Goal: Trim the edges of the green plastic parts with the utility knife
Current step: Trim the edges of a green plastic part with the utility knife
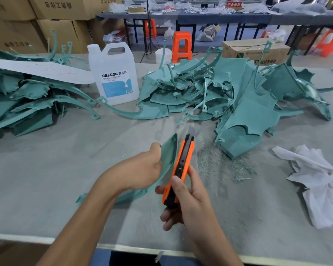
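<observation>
- Green plastic part (169, 152): a curved, fin-shaped piece held above the worktop (65, 169), low of centre. Its broad end points to 12 o'clock, and a thin curved arm sweeps down toward 8 o'clock under the wrist.
- Left hand (144, 169): grips the part from the 9 o'clock side, with the fingers wrapped round its back edge.
- Utility knife (183, 160): orange-and-black body lying along the part's 3 o'clock edge, just beside it. The blade is extended toward 12 o'clock and blurred, so contact with the plastic cannot be told.
- Right hand (188, 200): closed round the knife handle, thumb laid on top of the body and fingers curled beneath.
- Shavings (221, 166): fine green-grey trimmings scattered on the worktop at 3 o'clock of the knife.
- Large heap of green parts (238, 96): at 1 o'clock, with flat panels and thin hooked strips tangled together.
- Second heap (27, 100): at 10 o'clock, with a long white sheet (40, 71) lying across its top.
- Plastic jug (115, 73): translucent, labelled DEXCON, standing upright at 11 o'clock between the two heaps.
- White cloth (319, 181): crumpled, at 3 o'clock near the worktop's right end.
- Beyond the worktop: stacked cardboard boxes (46, 16) at 10 o'clock and an orange stool (182, 47) at 12 o'clock.
</observation>
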Demonstrator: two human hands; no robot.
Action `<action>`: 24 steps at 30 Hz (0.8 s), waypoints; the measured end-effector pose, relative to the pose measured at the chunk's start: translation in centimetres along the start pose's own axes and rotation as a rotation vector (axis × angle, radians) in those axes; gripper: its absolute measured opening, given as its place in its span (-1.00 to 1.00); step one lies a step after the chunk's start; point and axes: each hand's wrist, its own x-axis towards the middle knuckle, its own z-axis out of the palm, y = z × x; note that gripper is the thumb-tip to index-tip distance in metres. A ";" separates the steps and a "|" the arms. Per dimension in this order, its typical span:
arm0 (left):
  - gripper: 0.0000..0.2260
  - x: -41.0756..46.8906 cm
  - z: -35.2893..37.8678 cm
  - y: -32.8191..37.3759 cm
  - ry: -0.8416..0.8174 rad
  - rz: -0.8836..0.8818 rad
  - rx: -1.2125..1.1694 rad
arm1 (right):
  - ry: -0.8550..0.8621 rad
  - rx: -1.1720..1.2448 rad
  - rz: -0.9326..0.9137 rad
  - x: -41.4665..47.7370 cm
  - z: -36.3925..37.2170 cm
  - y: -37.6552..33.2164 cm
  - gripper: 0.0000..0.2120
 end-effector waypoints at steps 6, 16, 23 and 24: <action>-0.91 -0.1 0.3 0.0 0.008 0.014 0.016 | 0.008 0.006 0.219 0.1 -0.4 2.1 -0.87; -0.89 -0.1 0.4 -0.1 0.011 0.008 -0.001 | 0.093 -0.049 0.197 -0.1 -1.8 0.8 -0.89; -0.90 -0.1 0.3 -0.2 0.003 -0.006 -0.016 | -0.079 -0.143 0.108 -0.7 -2.0 -0.4 -0.76; -0.89 -0.1 0.3 -0.3 0.004 -0.014 -0.033 | -0.111 -0.119 0.071 -0.9 -2.1 -1.0 -0.71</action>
